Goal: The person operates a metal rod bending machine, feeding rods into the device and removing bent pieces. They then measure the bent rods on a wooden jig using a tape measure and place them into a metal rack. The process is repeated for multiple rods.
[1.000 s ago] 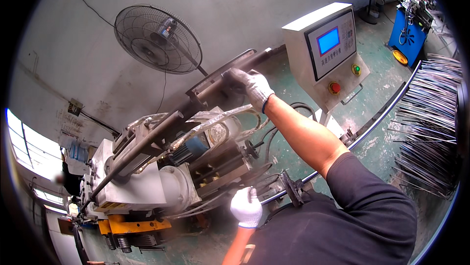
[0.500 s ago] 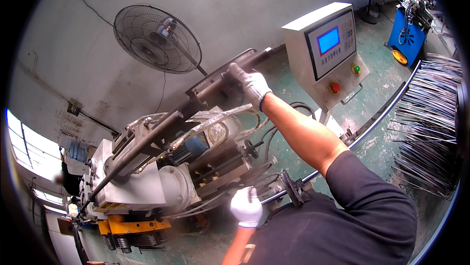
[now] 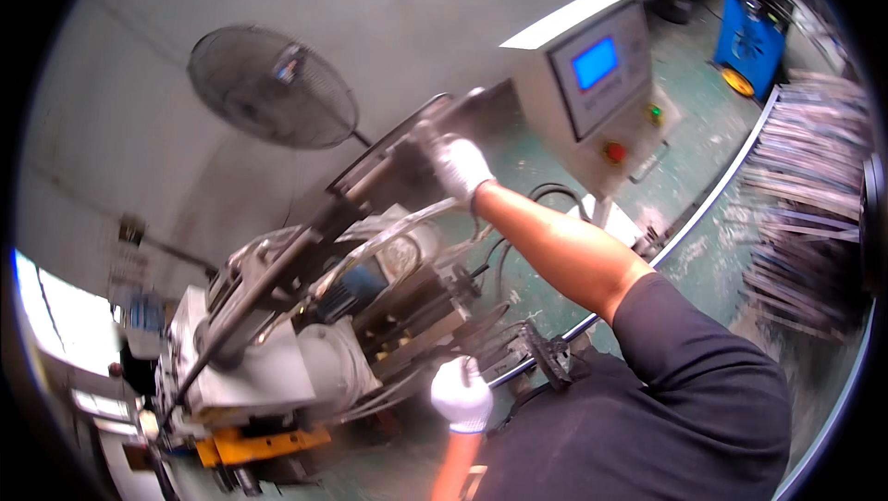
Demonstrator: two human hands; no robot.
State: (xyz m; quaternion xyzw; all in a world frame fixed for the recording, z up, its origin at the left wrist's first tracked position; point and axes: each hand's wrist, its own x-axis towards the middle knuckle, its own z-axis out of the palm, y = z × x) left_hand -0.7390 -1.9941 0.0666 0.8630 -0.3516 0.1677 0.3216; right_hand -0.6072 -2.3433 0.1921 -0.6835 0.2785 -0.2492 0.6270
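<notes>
My right hand (image 3: 460, 171), in a white knit glove, reaches forward to the upper end of a long dark metal bar (image 3: 381, 175) on the machine. Its fingers lie against the bar but are smeared by motion, so their grip does not show. Lower down, my left hand (image 3: 462, 396), also gloved, is closed in front of my body. Whatever it holds, if anything, is hidden. Beside it, a long thin metal tube (image 3: 708, 216) runs to the upper right, past a dark bracket (image 3: 546, 353) at my waist.
The machine body (image 3: 250, 367) with a yellow part (image 3: 254, 445) fills the left. A control box (image 3: 578, 71) with a lit blue screen stands ahead right, near a fan (image 3: 273, 85). Many thin metal rods (image 3: 805, 186) are stacked at right, a blue machine (image 3: 747, 43) behind.
The whole view has shifted and blurred, with the control box and fan now farther left. My right hand stays at the bar; my left hand remains closed beside the tube.
</notes>
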